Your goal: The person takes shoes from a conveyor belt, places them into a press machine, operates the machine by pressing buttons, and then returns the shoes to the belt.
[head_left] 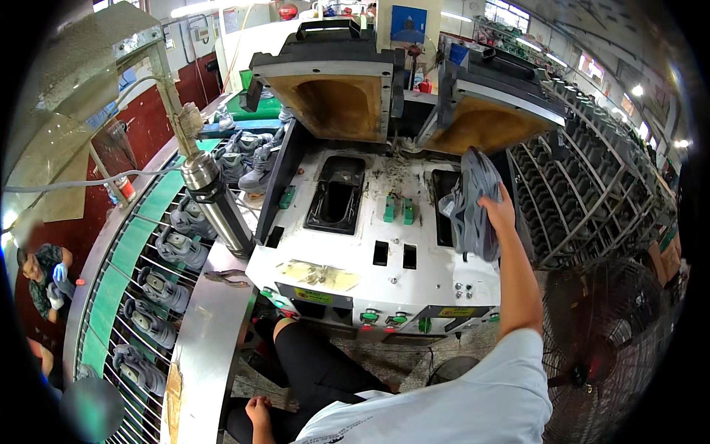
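- The right hand (497,209) has its grip clenched on a grey shoe upper (473,203), fingers wrapped over the upper's right side, holding it above the right-hand cavity (444,207) of the white press machine (370,251).
- The upper hangs limp from the hand, partly covering that cavity and reaching down past the machine's right edge.
- The left hand (259,409) rests low, against the person's dark trouser leg just in front of the machine's front panel; it holds nothing that can be seen, though whether its fingers are curled or loose cannot be told.
- To the left of the held upper, the machine's top carries two green blocks (397,209) and then a second, black-lined cavity (337,196).
- Behind the machine's top, two hinged mould lids (336,96) stand tilted open, their tan hollows facing forward.
- Along the machine's front edge sit green and red buttons (370,317).
- Left of the machine, a curved wire conveyor (126,296) holds a row of grey shoes (164,290), with a steel cylinder (218,207) standing between conveyor and machine.
- Right of the machine stand dark racks (584,192) and a black fan (614,355).
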Demonstrator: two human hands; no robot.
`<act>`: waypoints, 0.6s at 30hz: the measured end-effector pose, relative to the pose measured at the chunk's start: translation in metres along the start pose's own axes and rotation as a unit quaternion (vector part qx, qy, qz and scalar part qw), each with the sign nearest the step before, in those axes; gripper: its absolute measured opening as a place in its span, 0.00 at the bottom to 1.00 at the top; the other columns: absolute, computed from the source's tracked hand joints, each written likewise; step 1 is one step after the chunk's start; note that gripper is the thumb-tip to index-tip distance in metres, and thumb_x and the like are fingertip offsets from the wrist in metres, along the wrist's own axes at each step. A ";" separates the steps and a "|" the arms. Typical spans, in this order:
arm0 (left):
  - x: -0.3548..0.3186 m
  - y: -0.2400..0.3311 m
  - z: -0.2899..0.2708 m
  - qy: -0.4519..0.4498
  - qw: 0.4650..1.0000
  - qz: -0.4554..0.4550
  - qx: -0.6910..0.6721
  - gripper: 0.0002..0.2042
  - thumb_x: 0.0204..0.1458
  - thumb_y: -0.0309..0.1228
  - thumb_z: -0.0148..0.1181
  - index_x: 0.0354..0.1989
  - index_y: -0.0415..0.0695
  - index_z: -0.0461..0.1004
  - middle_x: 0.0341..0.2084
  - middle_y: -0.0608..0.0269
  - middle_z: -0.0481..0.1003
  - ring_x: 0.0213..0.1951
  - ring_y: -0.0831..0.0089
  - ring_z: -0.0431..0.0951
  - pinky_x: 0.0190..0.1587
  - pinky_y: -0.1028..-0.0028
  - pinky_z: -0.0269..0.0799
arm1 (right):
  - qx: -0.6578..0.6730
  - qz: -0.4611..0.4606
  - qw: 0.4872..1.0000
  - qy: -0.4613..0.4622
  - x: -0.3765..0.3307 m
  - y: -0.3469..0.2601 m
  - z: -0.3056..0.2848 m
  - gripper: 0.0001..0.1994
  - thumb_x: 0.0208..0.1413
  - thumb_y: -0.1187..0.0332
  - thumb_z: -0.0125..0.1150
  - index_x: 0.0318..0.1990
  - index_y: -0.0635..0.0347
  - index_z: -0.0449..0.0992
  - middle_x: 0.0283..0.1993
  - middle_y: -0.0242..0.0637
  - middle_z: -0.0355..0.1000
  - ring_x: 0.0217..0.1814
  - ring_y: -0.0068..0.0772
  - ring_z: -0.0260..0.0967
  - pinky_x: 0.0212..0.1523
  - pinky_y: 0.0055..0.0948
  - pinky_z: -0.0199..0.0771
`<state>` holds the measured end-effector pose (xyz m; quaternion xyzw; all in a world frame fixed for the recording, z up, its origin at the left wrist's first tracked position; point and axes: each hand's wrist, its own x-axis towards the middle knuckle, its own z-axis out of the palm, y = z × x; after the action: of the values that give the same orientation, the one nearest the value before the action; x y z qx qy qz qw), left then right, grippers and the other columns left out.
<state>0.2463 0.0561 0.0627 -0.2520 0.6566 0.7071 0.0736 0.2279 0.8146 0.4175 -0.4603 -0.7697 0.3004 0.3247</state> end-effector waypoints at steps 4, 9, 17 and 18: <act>-0.007 0.008 0.021 0.006 0.998 -0.046 -0.046 0.05 0.51 0.21 0.50 0.24 0.35 0.69 0.13 0.61 0.67 0.15 0.74 0.67 0.18 0.76 0.62 | -0.185 0.044 0.981 -0.033 0.048 -0.053 0.029 0.46 0.31 0.53 0.64 0.66 0.51 0.58 0.58 0.46 0.67 0.55 0.47 0.68 0.50 0.40 0.69; -0.010 0.013 0.043 -0.023 0.997 -0.072 -0.027 0.06 0.52 0.24 0.52 0.27 0.36 0.72 0.16 0.62 0.70 0.17 0.73 0.70 0.20 0.76 0.66 | -0.301 0.066 0.945 -0.111 0.084 -0.042 0.078 0.48 0.31 0.50 0.62 0.68 0.48 0.54 0.61 0.46 0.65 0.59 0.48 0.65 0.55 0.41 0.67; -0.002 0.009 0.057 -0.012 0.997 -0.053 0.058 0.08 0.53 0.27 0.53 0.31 0.36 0.75 0.18 0.63 0.72 0.19 0.74 0.71 0.23 0.75 0.68 | -0.321 0.090 0.938 -0.097 0.042 -0.040 0.079 0.45 0.38 0.44 0.58 0.67 0.49 0.55 0.63 0.47 0.62 0.63 0.48 0.61 0.58 0.41 0.64; 0.000 0.017 0.070 -0.046 0.997 -0.027 0.061 0.08 0.53 0.28 0.53 0.31 0.36 0.75 0.18 0.63 0.72 0.19 0.74 0.71 0.23 0.76 0.67 | -0.323 0.083 0.939 -0.083 0.037 -0.033 0.077 0.44 0.40 0.43 0.58 0.67 0.49 0.56 0.63 0.47 0.62 0.63 0.49 0.61 0.58 0.42 0.64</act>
<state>0.2207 0.1216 0.0783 -0.2320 0.6872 0.6745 0.1374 0.1376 0.8227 0.4045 -0.5760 -0.8087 0.0987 0.0672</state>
